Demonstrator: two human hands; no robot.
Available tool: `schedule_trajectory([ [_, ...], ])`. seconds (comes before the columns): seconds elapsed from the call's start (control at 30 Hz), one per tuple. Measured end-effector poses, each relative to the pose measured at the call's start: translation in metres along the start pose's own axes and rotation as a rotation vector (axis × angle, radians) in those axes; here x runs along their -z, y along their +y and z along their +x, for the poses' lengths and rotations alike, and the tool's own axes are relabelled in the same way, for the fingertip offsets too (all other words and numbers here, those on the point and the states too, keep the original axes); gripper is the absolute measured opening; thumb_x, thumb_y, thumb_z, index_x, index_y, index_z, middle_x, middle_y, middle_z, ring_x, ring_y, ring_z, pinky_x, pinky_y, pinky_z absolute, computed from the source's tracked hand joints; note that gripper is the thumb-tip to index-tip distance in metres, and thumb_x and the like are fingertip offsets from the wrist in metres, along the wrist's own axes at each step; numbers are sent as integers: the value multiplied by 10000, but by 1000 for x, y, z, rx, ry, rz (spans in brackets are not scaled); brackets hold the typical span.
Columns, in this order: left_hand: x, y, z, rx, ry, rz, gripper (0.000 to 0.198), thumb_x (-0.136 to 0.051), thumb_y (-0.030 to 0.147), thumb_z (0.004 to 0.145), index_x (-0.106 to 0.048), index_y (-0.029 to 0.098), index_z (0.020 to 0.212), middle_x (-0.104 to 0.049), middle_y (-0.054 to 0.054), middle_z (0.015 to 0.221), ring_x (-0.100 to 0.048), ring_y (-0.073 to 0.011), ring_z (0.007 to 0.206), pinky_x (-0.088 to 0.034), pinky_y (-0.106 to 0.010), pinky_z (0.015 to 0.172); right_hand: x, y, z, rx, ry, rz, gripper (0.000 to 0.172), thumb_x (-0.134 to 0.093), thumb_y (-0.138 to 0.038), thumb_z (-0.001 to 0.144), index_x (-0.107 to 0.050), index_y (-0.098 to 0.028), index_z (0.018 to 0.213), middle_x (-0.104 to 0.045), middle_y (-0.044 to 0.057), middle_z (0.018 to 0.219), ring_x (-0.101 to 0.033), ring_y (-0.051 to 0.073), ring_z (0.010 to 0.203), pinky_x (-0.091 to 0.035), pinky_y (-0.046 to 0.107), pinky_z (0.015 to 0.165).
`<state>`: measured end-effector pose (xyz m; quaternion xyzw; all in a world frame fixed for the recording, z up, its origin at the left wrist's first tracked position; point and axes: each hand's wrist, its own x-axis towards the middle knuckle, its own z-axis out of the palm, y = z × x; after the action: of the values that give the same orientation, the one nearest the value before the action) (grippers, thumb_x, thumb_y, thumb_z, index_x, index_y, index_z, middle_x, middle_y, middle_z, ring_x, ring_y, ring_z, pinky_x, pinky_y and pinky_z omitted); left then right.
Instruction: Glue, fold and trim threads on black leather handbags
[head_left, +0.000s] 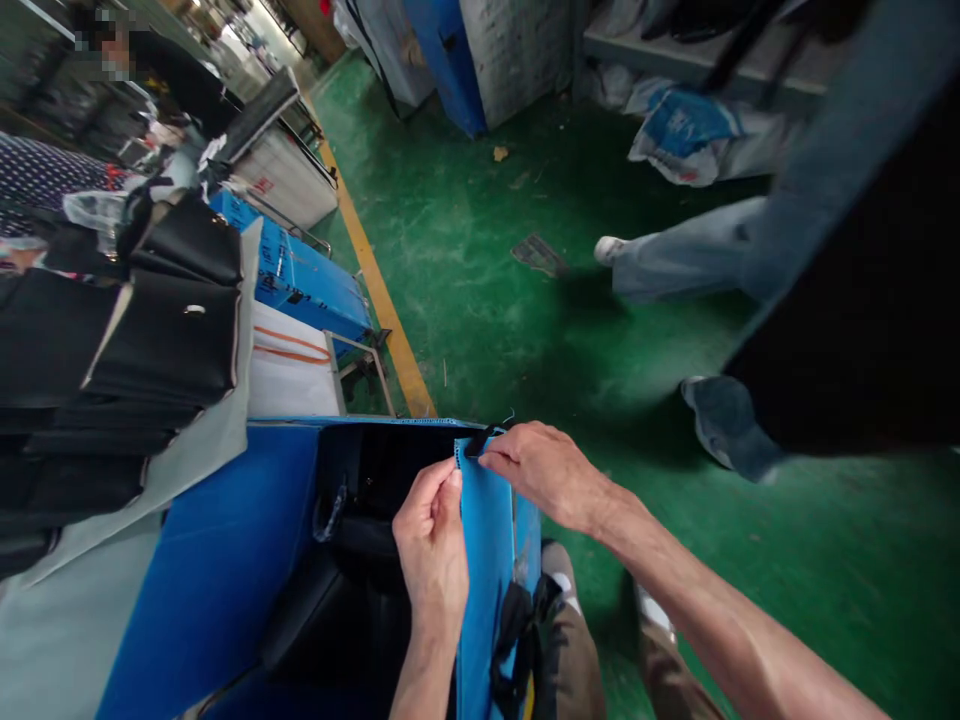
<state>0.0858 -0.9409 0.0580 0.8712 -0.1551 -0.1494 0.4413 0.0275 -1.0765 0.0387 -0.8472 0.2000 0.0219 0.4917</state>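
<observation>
A blue box (484, 560) of corrugated sheet stands below me with black items (337, 600) inside. At its near corner, my right hand (551, 475) pinches a black strap (480, 440) between thumb and fingers. Beside it, my left hand (435, 525) is closed at the box's upper edge, its thumb and fingertips pressed together on the rim. Another black strap (514, 630) hangs knotted on the outer side of the box.
Black bags (165, 340) are piled on a surface at the left, near more blue boxes (307, 270). A person in jeans (697, 245) walks at the right. Someone in black (172, 75) is at the upper left. A yellow line (367, 250) crosses the green floor (465, 260).
</observation>
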Motion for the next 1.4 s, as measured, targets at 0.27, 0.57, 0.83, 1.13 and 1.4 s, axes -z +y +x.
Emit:
schedule_trajectory([
  [0.27,13,-18,13,69,-54,-158,211,-501,274,820,-642,178,944,-638,-47,982,-592,-161,839,-466,-251,749,-5,-4,3,16,-60,36,347,-417,-282,864,-460,-177,537,-369,-45,528,-371,102,522,-263,229,517],
  [0.57,20,-26,46,-159,-454,-93,254,-415,164,829,-665,152,871,-573,-19,719,-478,-104,563,-391,-207,512,9,-7,1,31,-158,65,350,-396,-354,868,-385,-177,565,-287,-55,558,-312,95,536,-250,215,499],
  [0.83,26,-23,54,-282,-625,-6,254,-360,203,868,-612,175,845,-583,-11,706,-510,-117,613,-403,-210,605,20,-15,6,-18,-204,-59,347,-404,-354,852,-399,-174,556,-290,-56,547,-311,93,525,-242,226,488],
  [1.13,30,-20,59,-358,-591,11,263,-372,185,849,-583,171,692,-484,17,560,-416,-105,505,-321,-208,516,12,-17,-2,5,-131,-108,339,-386,-329,878,-466,-176,586,-324,-47,550,-328,102,525,-264,224,507],
  [1.4,31,-14,69,-523,-673,105,252,-389,81,790,-554,161,616,-472,19,573,-391,-96,529,-315,-207,557,21,-24,-4,84,-153,-305,363,-371,-318,899,-534,-191,601,-391,-38,514,-353,109,489,-281,229,517],
])
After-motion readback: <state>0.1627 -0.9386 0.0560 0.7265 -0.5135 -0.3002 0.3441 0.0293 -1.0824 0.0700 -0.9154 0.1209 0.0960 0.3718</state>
